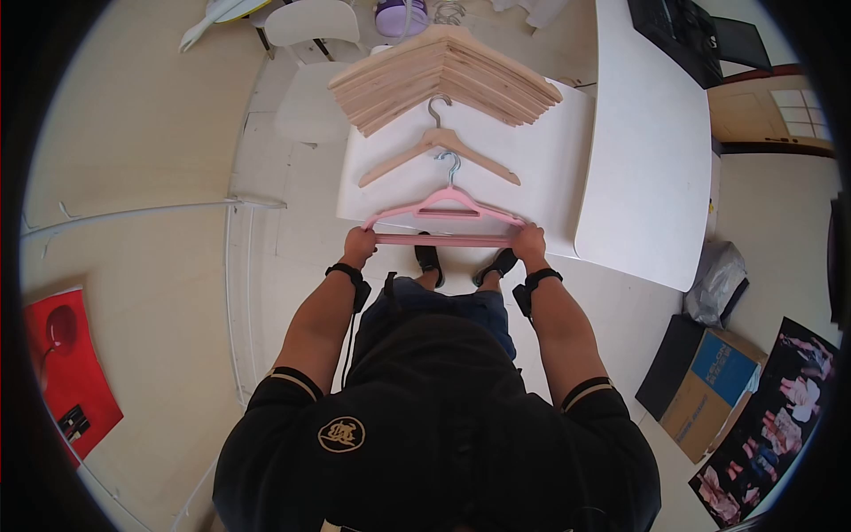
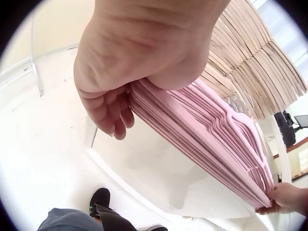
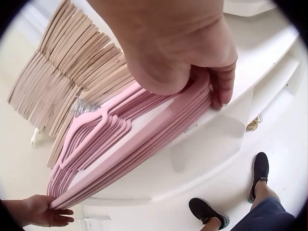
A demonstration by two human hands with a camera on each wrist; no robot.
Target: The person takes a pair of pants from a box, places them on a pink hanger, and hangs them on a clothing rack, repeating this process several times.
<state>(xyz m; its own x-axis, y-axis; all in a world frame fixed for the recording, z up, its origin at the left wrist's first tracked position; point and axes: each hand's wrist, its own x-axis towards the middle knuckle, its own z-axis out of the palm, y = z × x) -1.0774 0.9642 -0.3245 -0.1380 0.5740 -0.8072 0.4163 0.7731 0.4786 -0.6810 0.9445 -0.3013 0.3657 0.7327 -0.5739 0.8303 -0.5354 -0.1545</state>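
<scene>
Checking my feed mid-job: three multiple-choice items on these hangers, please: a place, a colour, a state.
1. Where is the single wooden hanger?
A) between the wooden stack and the pink hangers
B) atop the wooden stack
C) under the pink hangers
2. Colour of the held stack?
A) blue
B) pink
C) black
3. How is it held?
A) one hand only
B) untouched
C) left hand and right hand, one per end
1 A: head view shows it between them. 2 B: wrist views show pink. 3 C: each hand grips an end.
</scene>
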